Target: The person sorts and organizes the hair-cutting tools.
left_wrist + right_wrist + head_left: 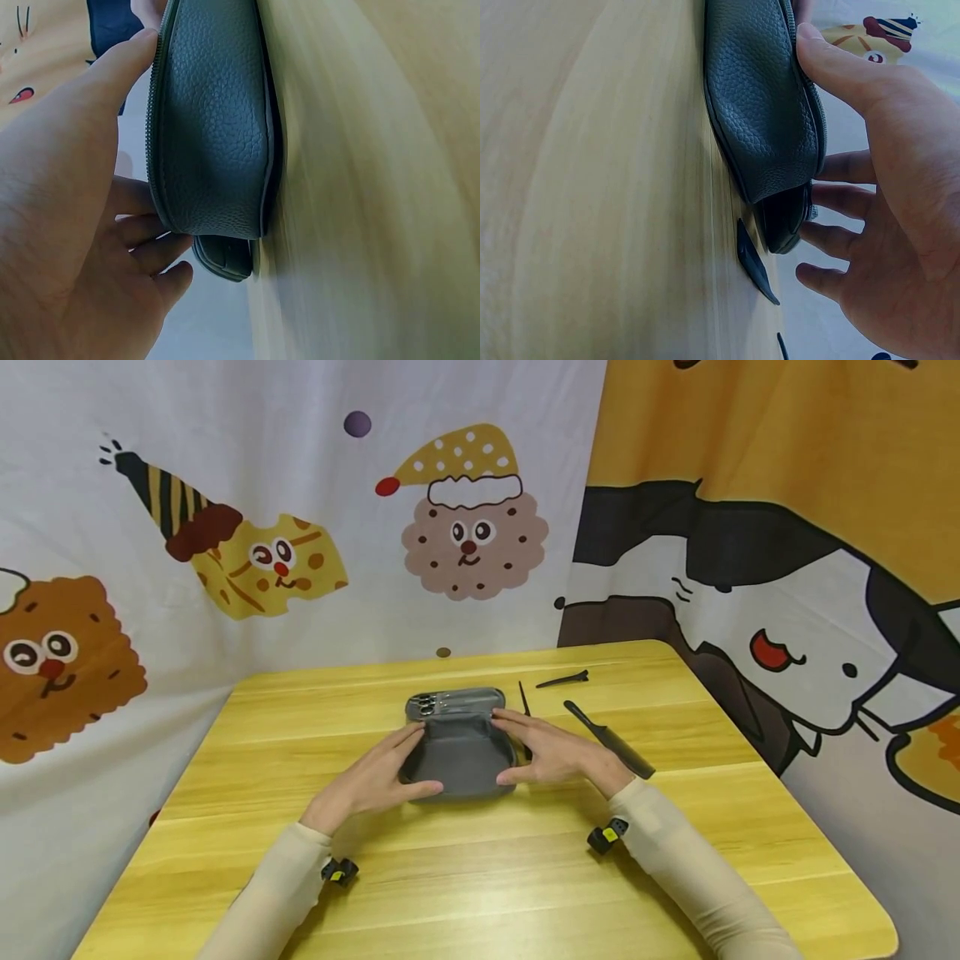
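A grey zippered case (pixel 459 768) lies unzipped on the table, its lid (pixel 480 702) folded back on the far side. Small metal tools, with scissors handles (pixel 426 703) among them, sit at the left of the lid. My left hand (pixel 367 781) rests at the case's left rim, thumb near the front and fingers spread toward the hinge. On the opposite rim is my right hand (pixel 551 752), placed much the same way. Both wrist views show pebbled side walls (pixel 214 120) and thumbs (pixel 832 64) on the zipper edge. The case's main compartment shows a bare grey bottom.
A black comb (pixel 611 742) lies right of the right hand. Beyond it is a black hair clip (pixel 562 679). A slim, pointed black item (pixel 523 697) is partly hidden by the right hand. A printed curtain (pixel 300 443) hangs behind the wooden table (pixel 480 877).
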The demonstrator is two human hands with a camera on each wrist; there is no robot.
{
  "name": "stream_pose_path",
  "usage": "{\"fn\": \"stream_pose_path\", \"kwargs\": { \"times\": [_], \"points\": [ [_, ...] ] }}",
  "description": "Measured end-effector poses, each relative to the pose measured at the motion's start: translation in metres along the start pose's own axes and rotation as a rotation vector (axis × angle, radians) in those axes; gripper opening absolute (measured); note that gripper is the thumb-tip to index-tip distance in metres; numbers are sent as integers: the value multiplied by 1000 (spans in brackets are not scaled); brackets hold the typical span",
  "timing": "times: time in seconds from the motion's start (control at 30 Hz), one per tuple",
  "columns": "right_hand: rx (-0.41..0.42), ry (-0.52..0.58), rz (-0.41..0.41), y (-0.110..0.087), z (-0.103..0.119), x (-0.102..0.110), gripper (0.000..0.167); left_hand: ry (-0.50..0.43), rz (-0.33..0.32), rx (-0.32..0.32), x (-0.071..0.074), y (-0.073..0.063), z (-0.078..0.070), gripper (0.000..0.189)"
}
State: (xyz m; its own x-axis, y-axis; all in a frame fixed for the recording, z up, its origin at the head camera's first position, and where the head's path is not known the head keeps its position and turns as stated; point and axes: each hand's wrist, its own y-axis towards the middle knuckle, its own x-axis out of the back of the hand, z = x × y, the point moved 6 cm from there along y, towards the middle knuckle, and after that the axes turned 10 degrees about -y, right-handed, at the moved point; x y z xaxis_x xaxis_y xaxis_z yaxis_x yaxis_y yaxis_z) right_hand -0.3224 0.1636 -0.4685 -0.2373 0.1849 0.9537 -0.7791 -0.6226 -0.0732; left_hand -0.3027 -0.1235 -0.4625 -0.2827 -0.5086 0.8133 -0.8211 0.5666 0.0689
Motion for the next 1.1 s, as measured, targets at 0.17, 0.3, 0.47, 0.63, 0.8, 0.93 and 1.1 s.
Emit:
{"fn": "stream_pose_path", "kwargs": {
  "times": [0.17,0.3,0.47,0.63,0.8,0.93,1.1],
  "points": [
    [-1,-1,4,0,0,0,105,-14,11,35,0,-1,4,115],
    [-3,2,10,0,0,0,105,-15,15,40,0,-1,6,116],
    [-1,4,3,0,-1,0,104,-17,14,34,1,0,7,115],
    [6,1,-4,1,0,1,103,-22,16,38,2,0,7,115],
    [4,2,-5,1,0,3,103,-27,10,35,3,0,7,116],
    [6,-16,-17,1,1,4,103,-32,10,32,3,-1,6,116],
    [20,-54,-48,0,3,8,105,-29,13,29,3,-1,5,117]
  ]
}}
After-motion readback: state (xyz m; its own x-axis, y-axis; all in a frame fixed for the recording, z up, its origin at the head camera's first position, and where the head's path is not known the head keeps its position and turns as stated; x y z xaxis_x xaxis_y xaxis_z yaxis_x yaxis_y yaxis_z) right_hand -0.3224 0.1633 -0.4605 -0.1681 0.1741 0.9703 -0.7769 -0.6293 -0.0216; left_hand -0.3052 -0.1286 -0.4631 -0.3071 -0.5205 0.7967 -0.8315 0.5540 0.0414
